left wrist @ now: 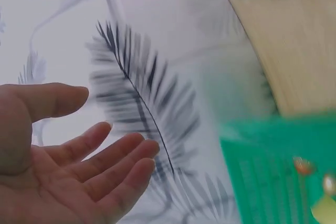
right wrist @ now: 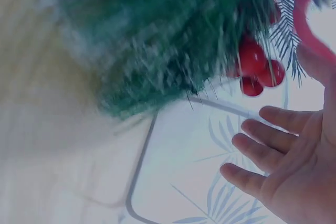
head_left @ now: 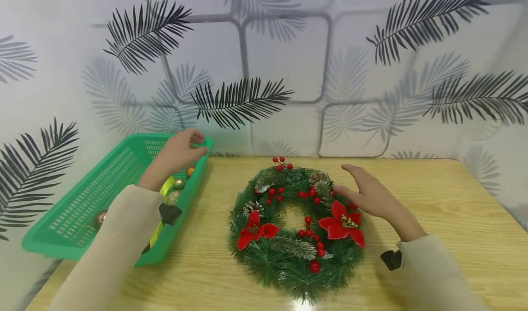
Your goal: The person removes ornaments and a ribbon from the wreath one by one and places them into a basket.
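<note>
A green Christmas wreath (head_left: 272, 260) lies on the table, trimmed with red poinsettias (head_left: 344, 224), red berries (head_left: 315, 266) and pine cones (head_left: 252, 206). My right hand (head_left: 375, 199) is at its right side, fingers spread and thumb by the upper right edge. In the right wrist view that hand (right wrist: 299, 156) shows an empty palm beside berries (right wrist: 252, 59). My left hand (head_left: 179, 150) hovers over the far right corner of a green plastic basket (head_left: 33, 244). The left wrist view shows the left hand (left wrist: 100, 171) with loosely bent fingers and nothing in the palm.
In the basket lie several small baubles (head_left: 173, 197), a yellow-green ribbon (head_left: 167, 186) and a copper-coloured bauble (head_left: 101, 216). The wooden table (head_left: 445, 201) ends at a wall covering (head_left: 284, 59) with a feather-leaf print. A dark band (head_left: 391, 259) shows at the right cuff.
</note>
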